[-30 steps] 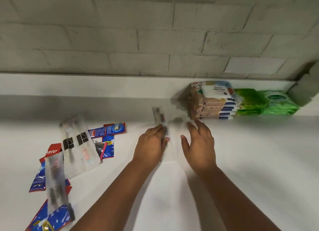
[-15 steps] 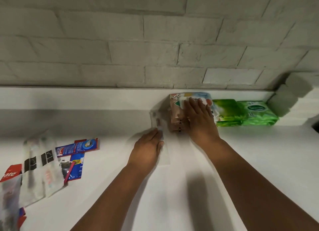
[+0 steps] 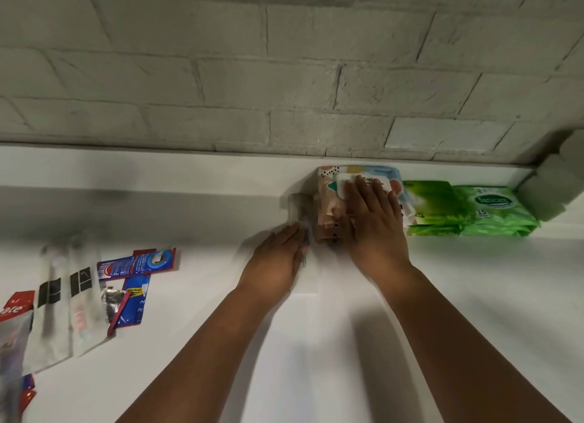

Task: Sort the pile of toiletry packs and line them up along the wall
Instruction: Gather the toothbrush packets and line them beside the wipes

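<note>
A stack of pastel wipes packs (image 3: 328,201) stands against the low white ledge (image 3: 158,172) under the brick wall. My right hand (image 3: 376,223) lies flat on top of it, fingers spread. To its right, green wipes packs (image 3: 493,207) line the ledge. My left hand (image 3: 278,261) lies palm down on a long clear pack (image 3: 297,206) that rests on the white table (image 3: 474,296), just left of the stack and pointing at the ledge. The unsorted pile sits far left: clear toothbrush packs (image 3: 63,299) and red-and-blue toothpaste sachets (image 3: 139,261).
A grey block (image 3: 550,188) juts out at the right end of the ledge beside the green packs. More sachets lie at the lower left edge (image 3: 19,391). Bare white ledge stretches left of the clear pack.
My right hand moved from the table onto the top of the pastel stack. My left hand slid the clear pack closer to the ledge and the stack.
</note>
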{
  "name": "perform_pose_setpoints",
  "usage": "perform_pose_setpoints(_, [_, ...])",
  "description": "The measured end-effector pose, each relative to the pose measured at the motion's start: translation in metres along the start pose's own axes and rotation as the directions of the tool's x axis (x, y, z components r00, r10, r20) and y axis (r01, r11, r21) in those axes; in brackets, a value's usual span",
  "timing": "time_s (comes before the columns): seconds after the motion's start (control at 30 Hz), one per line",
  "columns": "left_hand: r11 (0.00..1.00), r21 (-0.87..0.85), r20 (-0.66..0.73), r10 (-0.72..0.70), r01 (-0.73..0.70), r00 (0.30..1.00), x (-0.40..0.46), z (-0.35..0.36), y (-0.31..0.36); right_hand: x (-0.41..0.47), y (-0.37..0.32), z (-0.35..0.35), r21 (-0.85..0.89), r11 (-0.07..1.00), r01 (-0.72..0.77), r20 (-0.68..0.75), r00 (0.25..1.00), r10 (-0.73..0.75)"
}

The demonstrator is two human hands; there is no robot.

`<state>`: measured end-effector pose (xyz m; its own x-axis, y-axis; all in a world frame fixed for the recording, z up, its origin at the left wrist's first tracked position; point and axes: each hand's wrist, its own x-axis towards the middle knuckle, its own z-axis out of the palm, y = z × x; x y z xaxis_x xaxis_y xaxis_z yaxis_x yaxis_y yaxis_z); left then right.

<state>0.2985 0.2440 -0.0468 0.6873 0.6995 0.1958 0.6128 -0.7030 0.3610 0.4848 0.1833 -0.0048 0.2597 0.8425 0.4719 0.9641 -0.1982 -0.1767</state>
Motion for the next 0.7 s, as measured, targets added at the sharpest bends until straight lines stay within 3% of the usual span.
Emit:
perform_pose_setpoints(0.3, [0.992,-0.077,-0.051,-0.105,0.101,0.993,-0.016,-0.009,0.002,0.008,-0.013,-0.020,-0.079,0.996,0.045,0.130,0.991,-0.035])
perform_pose_setpoints(0.43, [0.977,-0.098,-0.075,-0.197,0.189,0.978,-0.041,-0.025,-0.007,0.003,-0.046,-0.032,-0.031,0.996,0.089,0.140,0.987,-0.084])
perform_pose_setpoints(0.7, [0.934,-0.077,-0.226,-0.357,0.349,0.906,-0.123,-0.101,-0.050,-0.032,-0.142,-0.028,0.120,0.978,0.170,0.305,0.931,-0.199])
